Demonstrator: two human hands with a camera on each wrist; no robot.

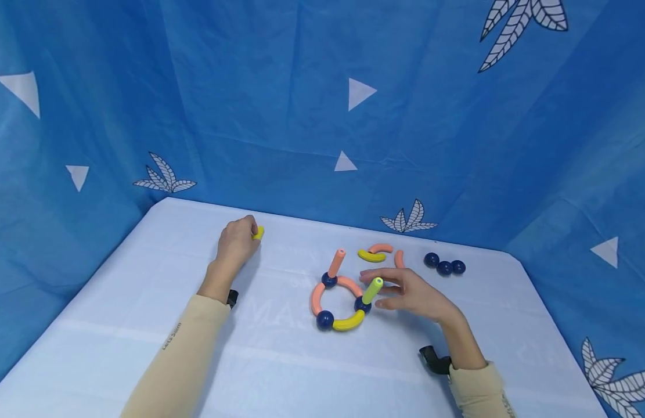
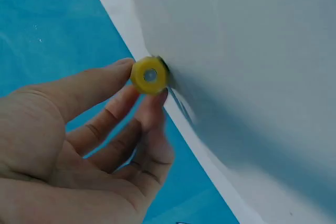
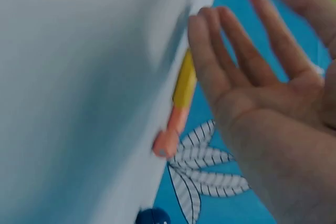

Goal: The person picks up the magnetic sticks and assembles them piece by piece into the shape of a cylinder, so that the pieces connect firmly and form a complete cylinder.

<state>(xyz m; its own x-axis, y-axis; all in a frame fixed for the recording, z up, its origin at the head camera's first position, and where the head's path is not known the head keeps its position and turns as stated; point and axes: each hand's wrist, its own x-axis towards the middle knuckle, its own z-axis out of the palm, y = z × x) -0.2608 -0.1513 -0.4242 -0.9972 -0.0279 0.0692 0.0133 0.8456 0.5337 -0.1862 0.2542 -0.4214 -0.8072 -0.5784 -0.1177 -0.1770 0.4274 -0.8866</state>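
Observation:
My left hand (image 1: pixel 238 241) pinches a yellow magnetic stick (image 2: pixel 149 75) between thumb and fingers, at the far left of the table. A round metal disc shows in the stick's end in the left wrist view. My right hand (image 1: pixel 413 295), fingers spread and holding nothing, hovers beside the ring structure. That ring joins three navy balls (image 1: pixel 324 320) with two curved coral sticks (image 1: pixel 317 299) and a curved yellow stick (image 1: pixel 348 322). A straight coral stick (image 1: pixel 337 263) stands up from the back ball. From the right ball rises a lime stick (image 1: pixel 373 290), close to my right fingertips.
Behind the right hand lie a curved yellow stick (image 1: pixel 371 256), a curved coral stick (image 1: pixel 381 248) and another coral stick (image 1: pixel 399 259). Three loose navy balls (image 1: pixel 444 267) rest farther right. A blue patterned cloth (image 1: pixel 280 116) hangs around the white table (image 1: pixel 280 371).

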